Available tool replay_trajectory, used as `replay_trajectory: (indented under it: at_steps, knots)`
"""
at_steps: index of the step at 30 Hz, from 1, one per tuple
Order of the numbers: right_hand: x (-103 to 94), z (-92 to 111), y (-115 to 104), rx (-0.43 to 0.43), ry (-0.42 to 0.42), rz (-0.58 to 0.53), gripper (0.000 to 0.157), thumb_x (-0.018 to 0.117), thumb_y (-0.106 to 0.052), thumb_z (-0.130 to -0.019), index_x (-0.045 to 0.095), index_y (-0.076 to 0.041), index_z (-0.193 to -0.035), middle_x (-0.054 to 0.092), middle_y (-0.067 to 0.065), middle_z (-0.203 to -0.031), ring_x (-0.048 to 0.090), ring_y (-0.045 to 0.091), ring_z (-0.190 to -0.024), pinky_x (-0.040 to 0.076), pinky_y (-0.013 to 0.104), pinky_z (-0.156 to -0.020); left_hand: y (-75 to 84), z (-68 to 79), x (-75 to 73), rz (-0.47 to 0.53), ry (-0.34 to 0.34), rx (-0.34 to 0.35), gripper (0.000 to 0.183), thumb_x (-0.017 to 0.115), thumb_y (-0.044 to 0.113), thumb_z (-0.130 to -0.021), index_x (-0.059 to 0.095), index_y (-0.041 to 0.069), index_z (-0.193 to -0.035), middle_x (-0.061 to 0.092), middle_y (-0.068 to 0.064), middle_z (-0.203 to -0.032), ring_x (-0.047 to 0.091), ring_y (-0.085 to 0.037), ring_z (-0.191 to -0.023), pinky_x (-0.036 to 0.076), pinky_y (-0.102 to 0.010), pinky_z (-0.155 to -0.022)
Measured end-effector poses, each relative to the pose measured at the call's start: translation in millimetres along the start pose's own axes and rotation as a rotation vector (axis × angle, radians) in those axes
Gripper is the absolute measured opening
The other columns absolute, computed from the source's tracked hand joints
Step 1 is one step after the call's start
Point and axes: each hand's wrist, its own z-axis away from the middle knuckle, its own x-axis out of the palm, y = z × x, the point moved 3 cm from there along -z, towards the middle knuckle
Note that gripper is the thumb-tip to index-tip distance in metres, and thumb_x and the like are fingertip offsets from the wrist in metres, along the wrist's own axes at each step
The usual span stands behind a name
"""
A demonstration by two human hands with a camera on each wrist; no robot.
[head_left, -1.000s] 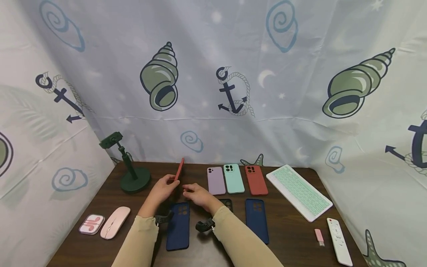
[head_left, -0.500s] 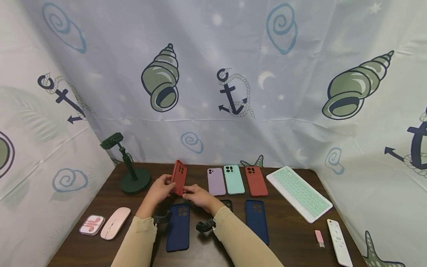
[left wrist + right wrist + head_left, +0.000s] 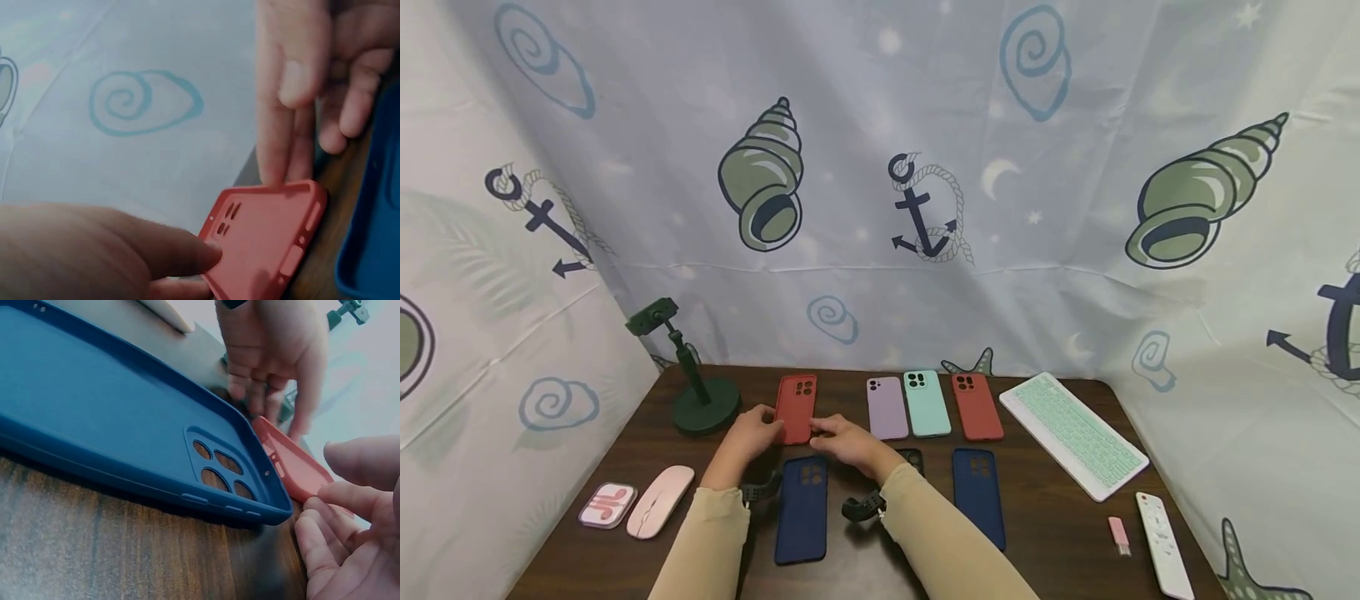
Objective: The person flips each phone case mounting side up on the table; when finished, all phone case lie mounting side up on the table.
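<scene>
A red phone case point(image 3: 795, 409) lies at the table's back left, hollow side up, camera cutouts toward the back. My left hand point(image 3: 752, 435) pinches its left edge, the thumb point(image 3: 209, 255) reaching over the rim in the left wrist view. At the opposite edge is my right hand point(image 3: 844, 440), its extended fingers right at the case's rim; the right wrist view shows the palm partly turned up. Directly in front of the red case lies a dark blue phone case point(image 3: 801, 510), between my forearms. In the right wrist view this blue case point(image 3: 112, 394) also shows its hollow side.
Right of my hands are purple point(image 3: 887, 408), mint point(image 3: 927, 404) and second red point(image 3: 977, 407) phone cases, another blue one point(image 3: 978, 497) and a half-hidden black one point(image 3: 912, 458). Keyboard point(image 3: 1075, 436), remote point(image 3: 1163, 543) and USB stick point(image 3: 1118, 535) lie right; green stand point(image 3: 703, 406) and mouse point(image 3: 660, 502) left.
The red phone case has gone from standing on edge to lying flat, turned by my left hand, which has shifted slightly left and down. My right hand stays near the same spot.
</scene>
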Motion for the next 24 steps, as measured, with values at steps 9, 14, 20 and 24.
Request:
replay_trajectory:
  at_steps: [9, 14, 20, 24]
  knots:
    - [-4.2, 2, -1, 0.000, 0.004, 0.014, 0.054, 0.057, -0.034, -0.104, 0.046, -0.018, -0.154, 0.044, 0.009, -0.148, 0.046, 0.029, -0.137, 0.043, 0.052, -0.108, 1.7, 3.0, 1.5, 0.006, -0.010, 0.003, 0.055, 0.055, 0.038, -0.102, 0.050, 0.000, -0.142, 0.042, -0.036, -0.134, 0.051, -0.052, -0.117, 0.046, -0.062, -0.091]
    - [-8.1, 10, -6, -0.035, -0.008, -0.254, 0.053, 0.055, -0.032, -0.105, 0.044, -0.011, -0.153, 0.040, 0.014, -0.158, 0.040, 0.029, -0.146, 0.032, 0.052, -0.119, 3.1, 5.4, 1.4, -0.020, 0.016, -0.004, 0.055, 0.054, 0.038, -0.103, 0.050, -0.001, -0.140, 0.045, -0.036, -0.133, 0.055, -0.047, -0.112, 0.047, -0.059, -0.088]
    - [-34.4, 25, -19, -0.102, 0.172, -0.354, 0.041, 0.058, -0.029, -0.104, 0.056, -0.016, -0.143, 0.056, 0.010, -0.145, 0.050, 0.031, -0.135, 0.039, 0.052, -0.113, 16.1, 9.8, -8.6, -0.051, 0.135, 0.063, 0.052, 0.054, 0.037, -0.103, 0.053, -0.002, -0.137, 0.058, -0.031, -0.126, 0.062, -0.036, -0.097, 0.051, -0.052, -0.081]
    - [-51.4, 37, -16, -0.077, 0.290, -0.262, 0.039, 0.058, -0.031, -0.104, 0.059, -0.017, -0.139, 0.062, 0.013, -0.132, 0.056, 0.040, -0.121, 0.049, 0.055, -0.098, 32.2, 13.7, -8.4, 0.049, 0.151, 0.184, 0.041, 0.057, 0.036, -0.103, 0.059, 0.006, -0.132, 0.065, -0.019, -0.124, 0.065, -0.033, -0.104, 0.052, -0.051, -0.086]
